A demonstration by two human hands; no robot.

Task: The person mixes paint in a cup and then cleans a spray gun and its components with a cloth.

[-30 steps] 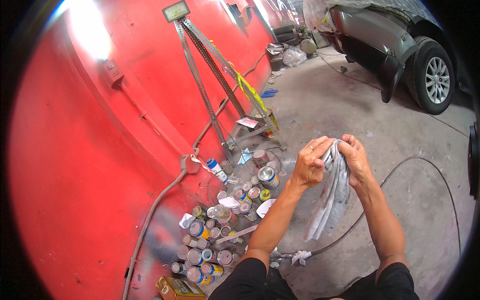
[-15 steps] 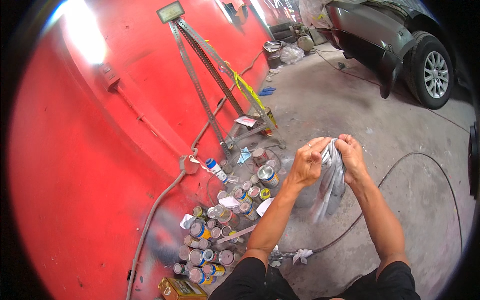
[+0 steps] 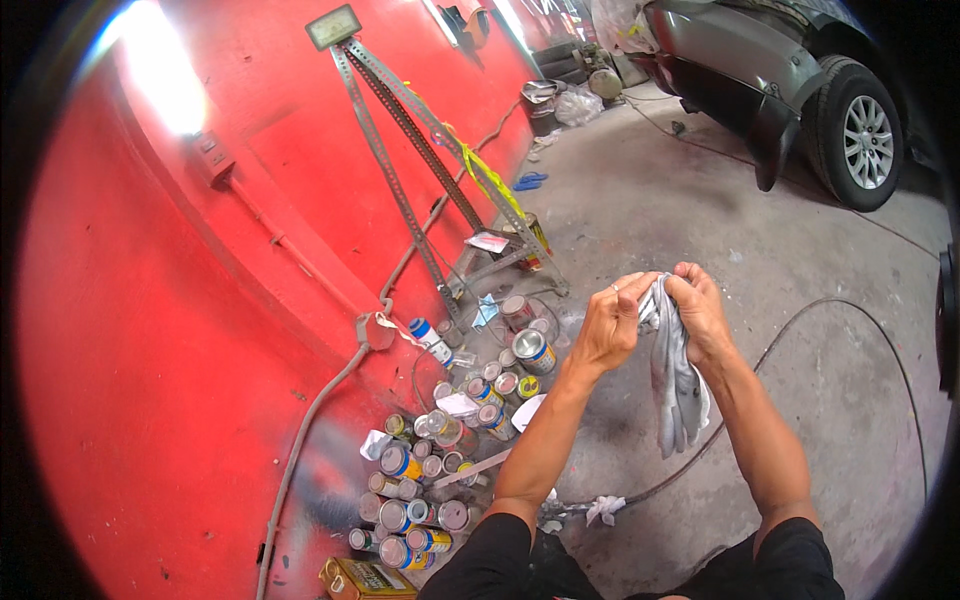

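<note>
A crumpled grey-and-white cloth (image 3: 679,385) hangs in the air in front of me, with dark smudges along its folds. Its upper edge is bunched between my two hands. My left hand (image 3: 612,325) is closed on the cloth's upper left side, a ring on one finger. On the other side my right hand (image 3: 700,315) pinches the top of the cloth, thumb against fingers. The hands are close together at nearly the same height. Below them the cloth dangles free above the concrete floor (image 3: 630,430).
Many paint cans (image 3: 400,462) crowd the floor at left, beside a red wall (image 3: 180,400). A metal stand (image 3: 405,160) carries a lamp (image 3: 333,27). A black hose (image 3: 800,325) curves across the floor at right. A grey car (image 3: 740,60) stands far right; a rectangular tin (image 3: 365,578) sits near my left.
The cloth's hanging end has swung slightly right and now drops straighter and looks sharper. Both hands keep their hold with little movement.
</note>
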